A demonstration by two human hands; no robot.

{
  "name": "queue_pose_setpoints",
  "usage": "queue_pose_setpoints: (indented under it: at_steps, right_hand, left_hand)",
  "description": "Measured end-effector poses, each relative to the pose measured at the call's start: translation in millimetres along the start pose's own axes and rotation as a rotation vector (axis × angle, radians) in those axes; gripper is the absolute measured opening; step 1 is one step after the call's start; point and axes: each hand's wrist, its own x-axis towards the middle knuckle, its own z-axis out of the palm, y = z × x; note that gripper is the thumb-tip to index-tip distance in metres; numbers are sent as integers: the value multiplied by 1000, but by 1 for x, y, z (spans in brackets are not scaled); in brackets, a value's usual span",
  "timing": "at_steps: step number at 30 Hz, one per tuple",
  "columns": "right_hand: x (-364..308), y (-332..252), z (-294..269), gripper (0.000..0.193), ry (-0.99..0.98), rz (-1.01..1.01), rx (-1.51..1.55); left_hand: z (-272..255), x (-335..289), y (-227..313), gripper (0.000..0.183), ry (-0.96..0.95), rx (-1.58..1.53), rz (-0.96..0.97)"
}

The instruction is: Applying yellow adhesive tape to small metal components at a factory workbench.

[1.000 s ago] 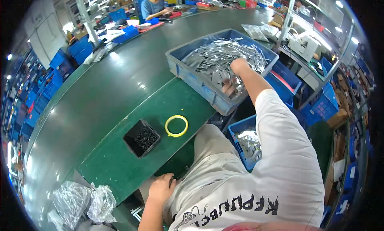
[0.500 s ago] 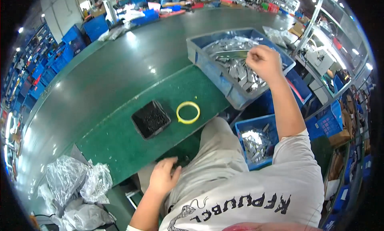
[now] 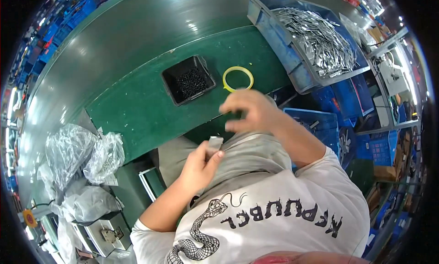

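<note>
Over my lap, my left hand [image 3: 201, 167] pinches a small silvery metal piece [image 3: 215, 144] between thumb and fingers. My right hand [image 3: 251, 111] hovers just above and to the right of it, slightly blurred, thumb and fingers apart with nothing visible between them. Beyond the hands, a black square bin [image 3: 171, 76] of small dark screw-like parts stands on the green tabletop [image 3: 132, 99]. To its right lies a yellow ring like a tape roll [image 3: 250, 74], its near edge close to my right hand.
A large blue crate [image 3: 292, 65] full of flat metal pieces stands at the far right. Below it is a second blue bin [image 3: 315, 115] with metal parts, beside my right arm. Clear plastic bags [image 3: 71, 149] lie at the left. A grey metal surface [image 3: 151, 21] runs along the back.
My right hand has come back from the big crate to near my left hand. My left hand, empty before, now holds a metal piece. The view has tilted down.
</note>
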Motion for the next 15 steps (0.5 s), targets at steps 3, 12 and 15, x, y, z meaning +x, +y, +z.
queue_pose_setpoints:
  at_steps: [3,12,15]
  right_hand:
    - [-6,37,5,35,77,285,-511]
    - [-30,11,14,16,32,364,-480]
    - [-40,-23,10,16,68,294,-194]
  left_hand:
    - [-3,7,12,22,16,-355,-241]
    - [-6,10,2,34,-69,-651,-192]
    - [-5,8,6,33,-36,-591,-211]
